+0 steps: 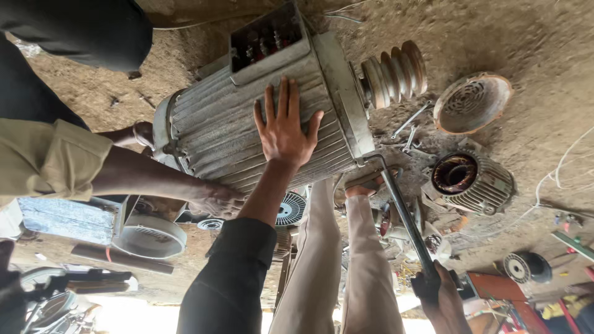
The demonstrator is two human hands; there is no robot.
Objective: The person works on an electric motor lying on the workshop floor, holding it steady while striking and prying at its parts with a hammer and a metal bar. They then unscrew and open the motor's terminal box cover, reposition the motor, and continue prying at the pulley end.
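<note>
- Daylit but soft overall, no hard sun on the dirt ground (526, 37).
- Blown out to white along the bottom edge, detail lost there.
- Deep shadow on the dark clothing at top left.
- Sharp on the ribbed grey motor (247, 117); mild blur at the lower corners.
- Slightly stretched toward the edges, wide-angle look.

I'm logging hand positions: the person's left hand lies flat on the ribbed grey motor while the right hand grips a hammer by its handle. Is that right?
Not quite. The head view shows the left hand flat on the ribbed grey motor, but the right hand grips a long dark wrench bar whose far end sits at the motor's foot, not a hammer.
</note>
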